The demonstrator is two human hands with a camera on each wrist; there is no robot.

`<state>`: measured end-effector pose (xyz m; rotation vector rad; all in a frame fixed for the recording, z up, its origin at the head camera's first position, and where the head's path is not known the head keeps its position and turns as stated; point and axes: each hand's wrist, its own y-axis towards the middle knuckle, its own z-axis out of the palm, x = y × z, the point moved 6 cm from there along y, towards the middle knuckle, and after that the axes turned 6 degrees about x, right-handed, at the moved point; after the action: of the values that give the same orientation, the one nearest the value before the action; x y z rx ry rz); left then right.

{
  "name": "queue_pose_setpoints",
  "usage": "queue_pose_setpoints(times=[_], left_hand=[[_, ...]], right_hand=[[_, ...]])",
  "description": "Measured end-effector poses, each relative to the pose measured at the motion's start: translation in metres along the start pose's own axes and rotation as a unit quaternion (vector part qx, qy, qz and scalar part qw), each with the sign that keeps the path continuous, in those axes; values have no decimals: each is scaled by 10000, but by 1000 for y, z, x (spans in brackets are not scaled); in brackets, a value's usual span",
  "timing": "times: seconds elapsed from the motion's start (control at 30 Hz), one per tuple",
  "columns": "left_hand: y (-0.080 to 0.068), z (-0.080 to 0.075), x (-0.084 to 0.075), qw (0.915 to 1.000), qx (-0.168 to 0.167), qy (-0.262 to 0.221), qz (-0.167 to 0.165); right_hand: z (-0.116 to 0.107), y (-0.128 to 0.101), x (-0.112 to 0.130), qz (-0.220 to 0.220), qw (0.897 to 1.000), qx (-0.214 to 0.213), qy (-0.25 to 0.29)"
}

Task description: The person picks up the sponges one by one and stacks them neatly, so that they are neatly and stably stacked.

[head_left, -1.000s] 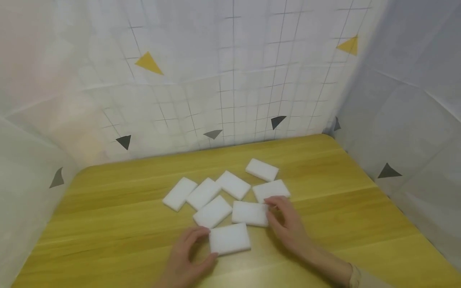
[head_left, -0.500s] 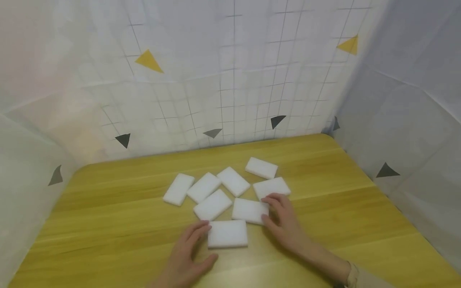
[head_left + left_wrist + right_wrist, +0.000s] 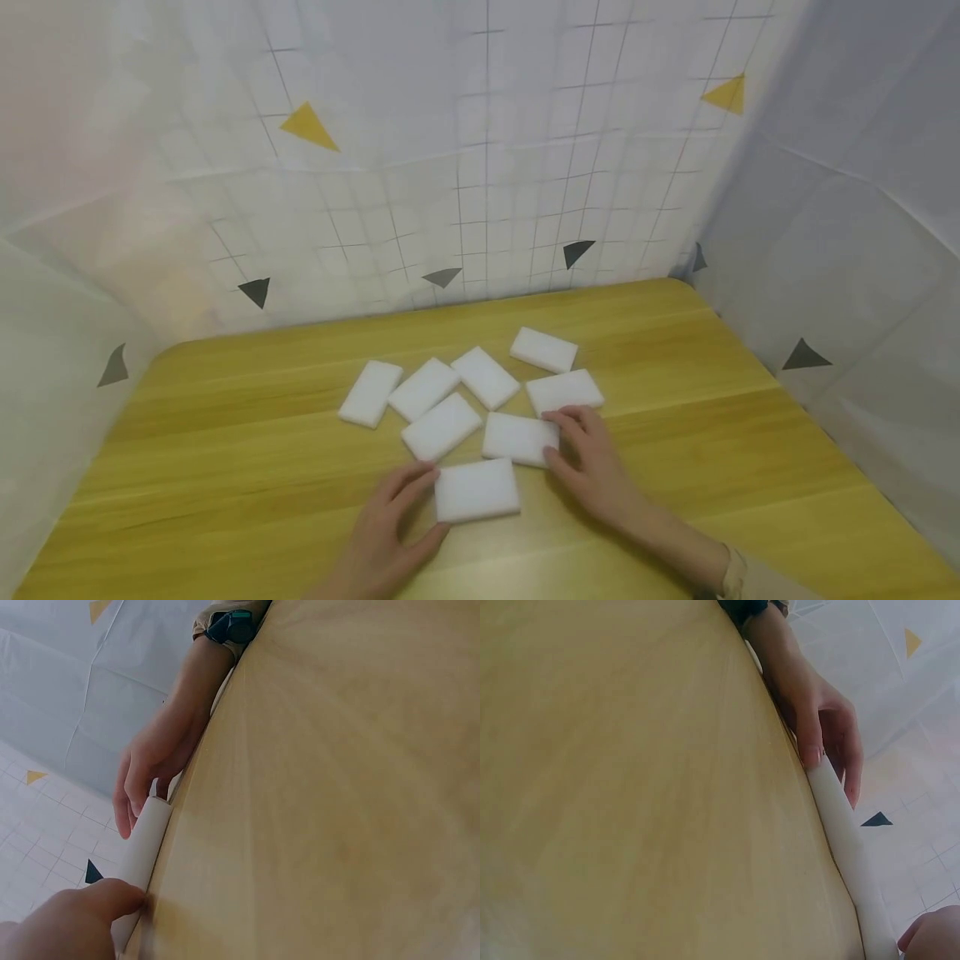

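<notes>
Several white foam blocks lie close together on the yellow wooden table (image 3: pixel 225 467). My left hand (image 3: pixel 435 502) grips the left end of the nearest block (image 3: pixel 480 490) between index finger and thumb. My right hand (image 3: pixel 552 434) holds the right end of the block behind it (image 3: pixel 517 438), its fingers also reaching a third block (image 3: pixel 564 391). In the left wrist view a block (image 3: pixel 146 847) shows edge-on between my left hand (image 3: pixel 75 919) and right hand (image 3: pixel 146 787). The right wrist view shows a block (image 3: pixel 847 840) edge-on below my left hand (image 3: pixel 821 735).
More white blocks lie behind, the farthest (image 3: pixel 543 349) at the back right and one (image 3: pixel 371 392) at the left. White sheets with grid lines and triangles (image 3: pixel 307 129) wall the table at the back and both sides. Bare wood lies left and right of the blocks.
Both hands and the nearest block have shifted only slightly; the grips look the same.
</notes>
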<state>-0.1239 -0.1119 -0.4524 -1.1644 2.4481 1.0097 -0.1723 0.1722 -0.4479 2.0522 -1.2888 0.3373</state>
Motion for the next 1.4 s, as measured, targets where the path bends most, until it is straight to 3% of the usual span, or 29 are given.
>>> queue_pose_setpoints(times=[0.23, 0.53, 0.73, 0.93, 1.4], left_hand=[[-1, 3, 4, 9989, 319, -112, -340], [-2, 4, 5, 9981, 376, -77, -485], [-2, 4, 5, 9982, 388, -196, -402], [-1, 3, 5, 9971, 415, -235, -590], [-2, 5, 7, 9965, 460, -332, -621]], right_hand=[[1, 0, 1, -237, 9997, 60, 60], [2, 0, 3, -336, 9994, -18, -13], [2, -2, 2, -356, 9993, -130, -60], [2, -3, 0, -167, 9998, -140, -43], [3, -2, -2, -89, 9997, -221, -14]])
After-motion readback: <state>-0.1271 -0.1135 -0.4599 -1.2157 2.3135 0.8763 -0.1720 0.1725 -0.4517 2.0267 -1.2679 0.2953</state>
